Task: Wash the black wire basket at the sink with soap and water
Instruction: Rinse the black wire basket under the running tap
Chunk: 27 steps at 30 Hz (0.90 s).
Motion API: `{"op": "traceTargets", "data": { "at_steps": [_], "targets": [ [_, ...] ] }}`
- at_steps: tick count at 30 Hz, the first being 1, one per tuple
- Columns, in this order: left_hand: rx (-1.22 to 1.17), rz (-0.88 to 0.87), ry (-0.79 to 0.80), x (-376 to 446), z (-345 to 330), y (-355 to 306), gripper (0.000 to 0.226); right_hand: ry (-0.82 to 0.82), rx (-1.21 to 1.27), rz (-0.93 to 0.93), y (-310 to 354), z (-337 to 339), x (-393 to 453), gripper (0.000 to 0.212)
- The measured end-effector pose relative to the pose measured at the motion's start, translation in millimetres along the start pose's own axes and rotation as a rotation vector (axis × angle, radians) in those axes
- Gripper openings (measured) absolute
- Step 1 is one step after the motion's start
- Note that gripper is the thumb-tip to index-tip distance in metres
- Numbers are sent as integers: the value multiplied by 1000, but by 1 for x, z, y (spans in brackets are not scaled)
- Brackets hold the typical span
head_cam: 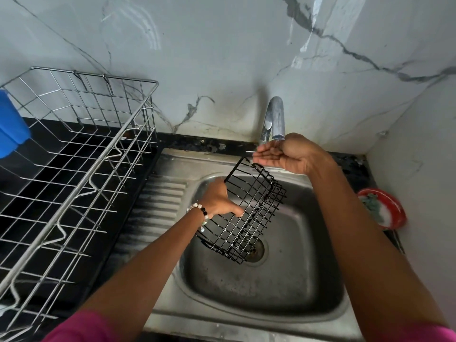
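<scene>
The black wire basket [249, 213] hangs tilted over the steel sink bowl [291, 280], its lower end above the drain. My left hand [219, 201] grips the basket's left side, thumb laid across the wires. My right hand [286, 154] is held palm up with straight fingers directly under the spout of the chrome tap [275, 117], just above the basket's top corner. Whether water is running cannot be told.
A large steel dish rack [74, 169] stands on the black counter at left, with a blue container [11, 124] at its far left. A red dish [387, 208] holding a sponge and white soap sits right of the sink. Marble walls close in behind and at right.
</scene>
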<state>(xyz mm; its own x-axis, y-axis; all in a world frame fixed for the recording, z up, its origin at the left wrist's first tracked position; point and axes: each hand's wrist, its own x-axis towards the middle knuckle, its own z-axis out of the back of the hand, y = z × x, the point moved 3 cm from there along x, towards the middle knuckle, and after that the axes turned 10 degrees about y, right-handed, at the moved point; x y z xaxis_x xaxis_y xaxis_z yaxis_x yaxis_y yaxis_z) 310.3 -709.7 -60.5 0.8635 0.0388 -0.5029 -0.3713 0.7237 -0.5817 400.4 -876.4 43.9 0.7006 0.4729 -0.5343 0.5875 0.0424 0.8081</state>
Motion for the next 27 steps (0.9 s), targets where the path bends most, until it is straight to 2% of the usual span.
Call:
{"op": "traceTargets", "data": {
  "at_steps": [3, 7, 10, 14, 17, 20, 22, 24, 27],
  "targets": [
    [-47, 25, -2, -5, -2, 3, 63, -56, -37, -14, -3, 1, 0, 29],
    [-64, 44, -25, -9, -1, 6, 62, 36, 74, 0, -3, -1, -1, 33],
    [-81, 27, -29, -11, 1, 7, 64, -45, 2, -5, -1, 1, 0, 30],
    [-55, 13, -38, -15, 1, 8, 57, 37, 137, 29, -1, 1, 2, 35],
    [-65, 24, -35, -15, -2, 14, 57, -31, 44, 0, -1, 3, 1, 31],
    [-104, 29, -5, -14, -6, 18, 59, 31, 126, 3, -2, 2, 2, 35],
    [-124, 40, 21, -10, -10, 22, 51, -25, 55, -19, -2, 4, 3, 33],
    [-116, 41, 33, -8, -10, 22, 72, -52, 12, -28, -2, 5, 3, 30],
    [-107, 35, 24, -7, -10, 21, 93, 28, 118, -16, -3, 5, 2, 33]
  ]
}}
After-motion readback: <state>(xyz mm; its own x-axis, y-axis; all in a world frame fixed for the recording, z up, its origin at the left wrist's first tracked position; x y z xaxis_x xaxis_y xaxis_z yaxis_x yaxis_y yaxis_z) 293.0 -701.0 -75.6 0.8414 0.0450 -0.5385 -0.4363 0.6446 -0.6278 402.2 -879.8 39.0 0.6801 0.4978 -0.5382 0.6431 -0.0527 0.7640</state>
